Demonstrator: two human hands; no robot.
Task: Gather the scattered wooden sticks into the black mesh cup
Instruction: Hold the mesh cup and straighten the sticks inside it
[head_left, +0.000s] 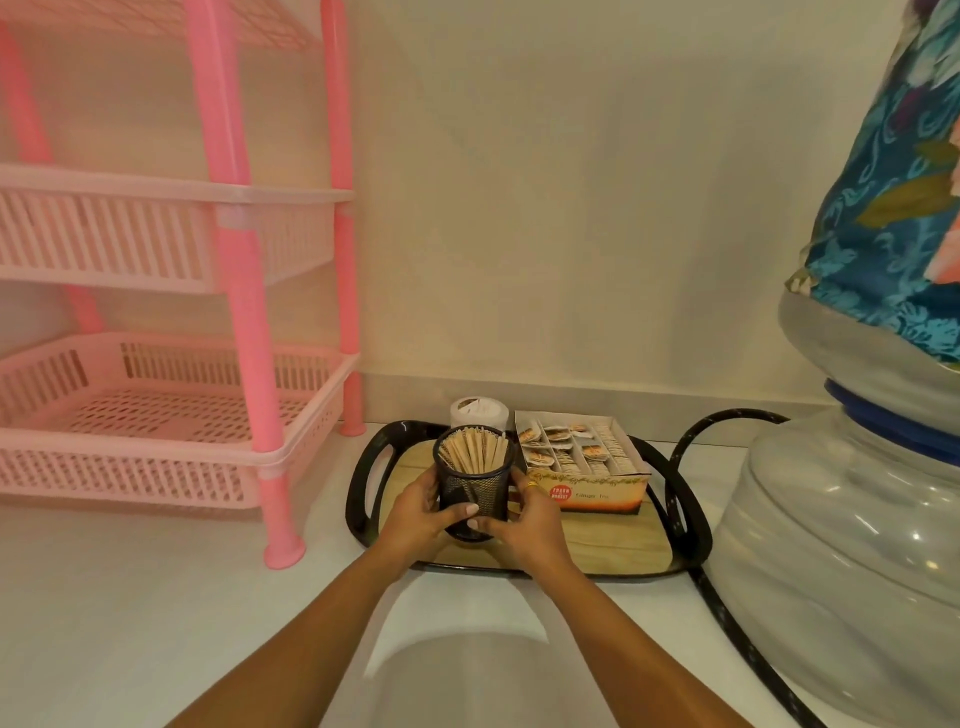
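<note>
Two hands: the left hand (421, 512) and the right hand (524, 519) both wrap the black mesh cup (474, 491), one on each flank, thumbs across its near face.
Grip, left: closed round the cup's left wall, fingers hidden behind it.
Grip, right: closed round the cup's right wall, a ring showing on one finger.
Cup's place: at the near-left part of the tray (613, 551), tilted slightly with its mouth leaning far; whether its base touches the tray cannot be told.
Wooden sticks (475, 452): a full bundle standing in the cup, long axes roughly upright and fanned toward the far side; no loose stick shows on the tray or the table (156, 597).
Neighbours: the tea box (582, 467) just right of the cup, a white roll (479, 413) just beyond it.
Deciding relation: the cup sits between the two hands, equally near each, so setting it down upright is likely all that remains.
Risk: a further tilt could spill sticks over the far rim.
</note>
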